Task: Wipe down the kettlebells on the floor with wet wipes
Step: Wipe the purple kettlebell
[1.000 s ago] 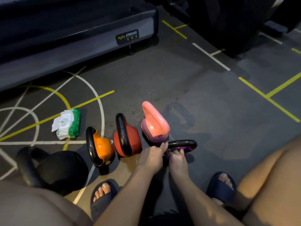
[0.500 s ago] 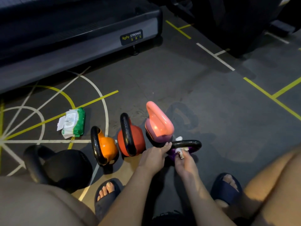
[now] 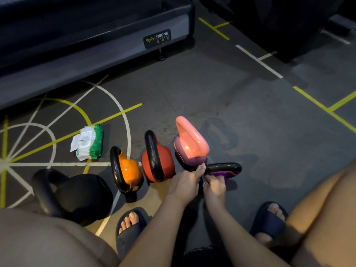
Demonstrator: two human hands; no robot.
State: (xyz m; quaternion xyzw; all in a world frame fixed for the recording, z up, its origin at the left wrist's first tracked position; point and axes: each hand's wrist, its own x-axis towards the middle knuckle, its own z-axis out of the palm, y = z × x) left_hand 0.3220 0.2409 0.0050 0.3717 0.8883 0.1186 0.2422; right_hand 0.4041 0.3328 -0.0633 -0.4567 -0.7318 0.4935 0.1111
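**Gym floor, wiping at the end of the row**

Head view: dark grey flooring is marked with white and yellow lines, curved on the left and straight on the right. The grey base of a treadmill runs along the top left and carries a "BODY STRONG" label. More dark equipment stands at the top right, too dim to make out.

Five kettlebells sit in a loose row across the middle. The black kettlebell, the largest, lies on its side at the far left. Next come the orange kettlebell and the red kettlebell, both with black handles. The pink kettlebell stands upright just beyond them. The purple kettlebell is at the right end, just in front of the pink one. Its black handle lies crosswise, and most of its body is hidden behind the hands.

A pack of wet wipes, green and white, lies apart on the floor lines to the left of the row.

The left hand reaches forward with fingers stretched out, the tips resting on the left end of the black handle. The right hand sits just beside it, fingers curled, pinching a pale wipe against the purple body. Only a small crumpled edge of the wipe shows between the two hands.

Bare knees fill the lower corners, and both feet wear dark slippers on either side of the forearms.
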